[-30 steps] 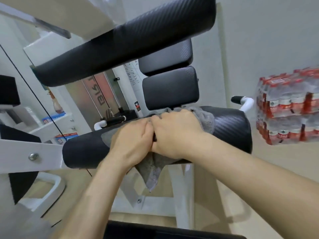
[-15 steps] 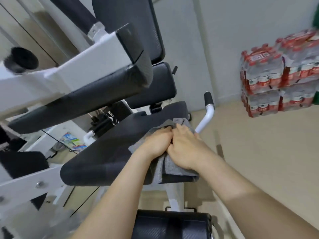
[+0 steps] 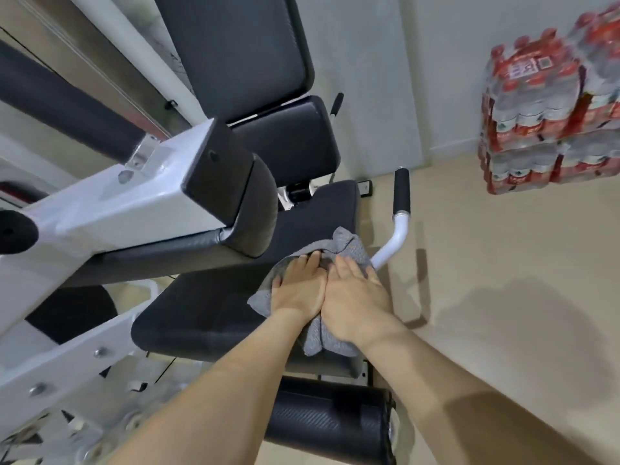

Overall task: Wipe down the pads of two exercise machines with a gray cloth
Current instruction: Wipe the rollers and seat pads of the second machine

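A gray cloth [image 3: 350, 248] lies bunched on the right side of the black seat pad [image 3: 208, 313] of a white exercise machine. My left hand [image 3: 298, 288] and my right hand [image 3: 355, 297] press flat on the cloth side by side, fingers straight and pointing away from me. Part of the cloth hangs over the pad's near right edge below my right wrist. Above the seat stand a black lower back pad [image 3: 292, 139] and a taller back pad [image 3: 241, 48]. A black roller pad [image 3: 328, 421] sits low in front of the seat.
A white machine arm with a black pad [image 3: 188, 193] juts over the seat's left half. A white handle with a black grip [image 3: 401, 203] rises right of the seat. Stacked packs of bottled water [image 3: 550, 105] stand against the wall at right. Beige floor spreads to the right.
The view has tilted down over the seat. Both hands have flattened out on the cloth and slid toward the seat's right side, with more cloth spread ahead of the fingers.
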`<action>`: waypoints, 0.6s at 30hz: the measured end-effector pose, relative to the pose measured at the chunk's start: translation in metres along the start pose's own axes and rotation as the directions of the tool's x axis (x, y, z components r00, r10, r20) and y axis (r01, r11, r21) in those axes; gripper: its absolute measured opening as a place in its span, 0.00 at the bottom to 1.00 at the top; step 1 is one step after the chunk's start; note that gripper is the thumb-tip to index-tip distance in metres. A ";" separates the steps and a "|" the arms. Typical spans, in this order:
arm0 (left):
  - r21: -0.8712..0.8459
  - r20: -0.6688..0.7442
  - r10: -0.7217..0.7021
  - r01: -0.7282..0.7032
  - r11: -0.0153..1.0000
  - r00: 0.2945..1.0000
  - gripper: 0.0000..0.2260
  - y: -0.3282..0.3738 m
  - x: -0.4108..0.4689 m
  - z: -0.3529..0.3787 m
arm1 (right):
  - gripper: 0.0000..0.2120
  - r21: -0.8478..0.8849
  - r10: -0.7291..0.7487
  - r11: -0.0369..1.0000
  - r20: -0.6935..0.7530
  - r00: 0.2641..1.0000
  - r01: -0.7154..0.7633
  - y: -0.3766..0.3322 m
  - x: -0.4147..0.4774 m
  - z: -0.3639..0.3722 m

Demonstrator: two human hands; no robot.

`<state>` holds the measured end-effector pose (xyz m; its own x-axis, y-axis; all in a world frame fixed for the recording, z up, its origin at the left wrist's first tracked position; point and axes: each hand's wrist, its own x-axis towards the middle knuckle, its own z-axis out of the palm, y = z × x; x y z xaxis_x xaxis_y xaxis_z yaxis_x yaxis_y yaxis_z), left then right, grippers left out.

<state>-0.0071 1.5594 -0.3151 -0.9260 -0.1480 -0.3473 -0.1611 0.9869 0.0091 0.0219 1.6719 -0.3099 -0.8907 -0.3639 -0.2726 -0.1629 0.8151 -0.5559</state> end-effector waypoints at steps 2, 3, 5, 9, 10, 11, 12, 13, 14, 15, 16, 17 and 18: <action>0.015 -0.014 -0.027 0.028 1.000 1.000 0.24 0.003 0.010 0.001 | 0.30 -0.020 -0.004 1.000 0.028 1.000 0.005 0.006 0.013 -0.006; 0.027 -0.025 -0.031 0.032 0.999 0.999 0.24 0.005 0.014 0.002 | 0.30 -0.033 -0.010 0.999 0.043 0.999 0.011 0.009 0.017 -0.009; 0.028 -0.062 -0.059 0.061 0.998 0.996 0.23 0.009 0.021 0.001 | 0.30 -0.062 -0.026 0.998 0.093 0.995 0.032 0.013 0.030 -0.015; -0.048 -0.117 -0.164 0.159 0.986 0.980 0.22 0.016 0.032 0.008 | 0.32 -0.149 -0.069 0.984 0.190 0.979 0.098 0.026 0.055 -0.023; -0.088 -0.119 -0.201 0.192 0.978 0.972 0.22 0.019 0.036 0.009 | 0.34 -0.182 -0.092 0.975 0.195 0.976 0.128 0.031 0.060 -0.024; -0.123 -0.127 -0.230 0.215 0.969 0.965 0.22 0.023 0.041 0.009 | 0.34 -0.205 -0.113 0.966 0.205 0.972 0.155 0.036 0.067 -0.025; -0.142 -0.136 -0.254 0.235 0.961 0.957 0.21 0.027 0.045 0.008 | 0.34 -0.220 -0.127 0.959 0.228 0.965 0.178 0.039 0.073 -0.027; -0.148 -0.155 -0.276 0.254 0.956 0.948 0.20 0.031 0.047 0.007 | 0.33 -0.236 -0.133 0.952 0.255 0.958 0.196 0.042 0.079 -0.029; -0.144 -0.180 -0.292 0.268 0.953 0.939 0.19 0.036 0.048 0.005 | 0.34 -0.255 -0.131 0.945 0.278 0.952 0.204 0.045 0.085 -0.031; -0.147 -0.199 -0.313 0.288 0.946 0.929 0.18 0.041 0.050 0.004 | 0.34 -0.267 -0.121 0.941 0.302 0.946 0.206 0.048 0.090 -0.033; -0.160 -0.210 -0.348 0.319 0.934 0.914 0.17 0.045 0.053 0.003 | 0.33 -0.268 -0.118 0.940 0.324 0.939 0.211 0.050 0.095 -0.035; -0.175 -0.217 -0.389 0.356 0.918 0.895 0.17 0.049 0.055 0.004 | 0.33 -0.262 -0.127 0.939 0.340 0.932 0.224 0.053 0.099 -0.036; -0.187 -0.216 -0.429 0.394 0.900 0.877 0.18 0.052 0.057 0.007 | 0.33 -0.262 -0.141 0.934 0.353 0.925 0.242 0.057 0.102 -0.038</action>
<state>-0.0661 1.6027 -0.3406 -0.8170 -0.5668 -0.1057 -0.5735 0.8179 0.0466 -0.0942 1.6982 -0.3395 -0.6511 -0.6107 -0.4508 -0.4791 0.7913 -0.3800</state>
